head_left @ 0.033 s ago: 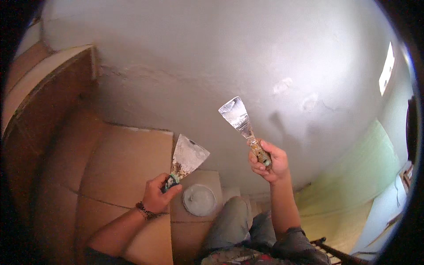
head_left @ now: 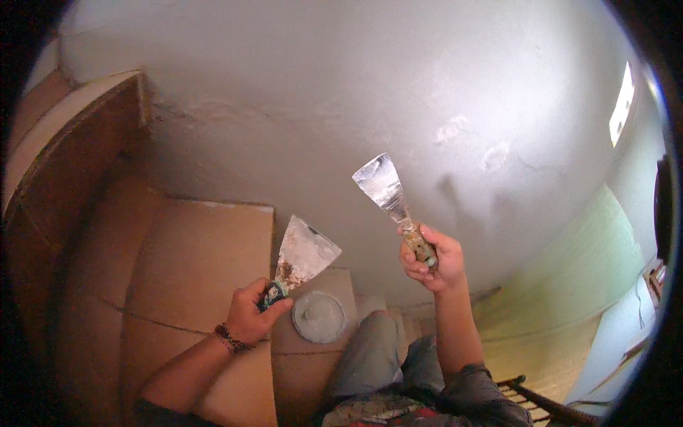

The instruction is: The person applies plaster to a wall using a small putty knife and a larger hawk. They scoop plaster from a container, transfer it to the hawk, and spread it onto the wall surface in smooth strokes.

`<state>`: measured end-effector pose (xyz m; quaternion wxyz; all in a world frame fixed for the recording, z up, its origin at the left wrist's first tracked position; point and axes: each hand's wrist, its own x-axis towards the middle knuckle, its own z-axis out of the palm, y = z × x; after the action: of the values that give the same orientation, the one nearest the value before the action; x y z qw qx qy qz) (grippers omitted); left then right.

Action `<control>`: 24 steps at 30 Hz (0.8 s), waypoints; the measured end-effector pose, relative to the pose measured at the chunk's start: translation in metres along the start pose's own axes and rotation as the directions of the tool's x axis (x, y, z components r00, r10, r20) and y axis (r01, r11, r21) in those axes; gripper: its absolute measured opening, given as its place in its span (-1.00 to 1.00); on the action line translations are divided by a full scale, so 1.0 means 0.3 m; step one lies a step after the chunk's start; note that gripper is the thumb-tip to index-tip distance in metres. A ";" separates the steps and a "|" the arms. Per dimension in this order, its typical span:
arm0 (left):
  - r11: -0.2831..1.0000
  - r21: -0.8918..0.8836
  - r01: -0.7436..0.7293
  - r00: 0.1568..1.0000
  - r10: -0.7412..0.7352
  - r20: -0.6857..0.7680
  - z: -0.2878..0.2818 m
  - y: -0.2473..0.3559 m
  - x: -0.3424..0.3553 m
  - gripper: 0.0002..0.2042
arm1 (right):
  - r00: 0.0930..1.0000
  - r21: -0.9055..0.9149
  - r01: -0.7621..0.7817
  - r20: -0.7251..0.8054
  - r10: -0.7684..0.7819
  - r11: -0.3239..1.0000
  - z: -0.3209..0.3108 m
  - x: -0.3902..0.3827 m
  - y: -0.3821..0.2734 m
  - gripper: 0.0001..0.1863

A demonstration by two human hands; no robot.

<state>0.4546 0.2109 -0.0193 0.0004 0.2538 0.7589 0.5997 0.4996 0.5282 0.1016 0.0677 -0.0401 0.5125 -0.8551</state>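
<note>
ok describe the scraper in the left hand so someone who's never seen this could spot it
Find the large grey patched wall, then look lower, to the bare left hand wearing a dark bracelet. It grips the flared, dark-handled metal scraper. That one's blade is dull and pale-coated, unlike the shinier blade on the brown-handled metal scraper in the bare right hand.

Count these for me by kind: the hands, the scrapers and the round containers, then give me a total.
Hands: 2, the left hand and the right hand
Scrapers: 2, the left-hand scraper and the right-hand scraper
Round containers: 1, the round container below the left-hand scraper in the picture
Total: 5
</note>
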 end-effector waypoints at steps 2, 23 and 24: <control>0.999 0.043 -0.024 0.998 0.022 0.066 -0.043 0.020 0.025 -0.73 | 0.999 0.036 0.005 0.042 -0.007 0.999 -0.020 0.011 0.032 -0.62; 0.917 -0.233 0.323 0.903 -0.372 -0.214 -0.214 -0.100 0.182 -0.77 | 0.993 -0.990 -0.104 -0.098 -0.066 -0.095 -0.276 0.187 0.901 -0.72; 0.921 -0.239 0.309 0.907 -0.360 -0.216 -0.210 -0.102 0.179 -0.77 | 0.989 -0.983 -0.148 -0.144 -0.043 -0.105 -0.286 0.223 0.914 -0.73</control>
<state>0.3769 0.1696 -0.0131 0.0312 0.0385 0.7209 0.6913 0.4422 0.4650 -0.1807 0.0160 -0.0020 0.9819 -0.1888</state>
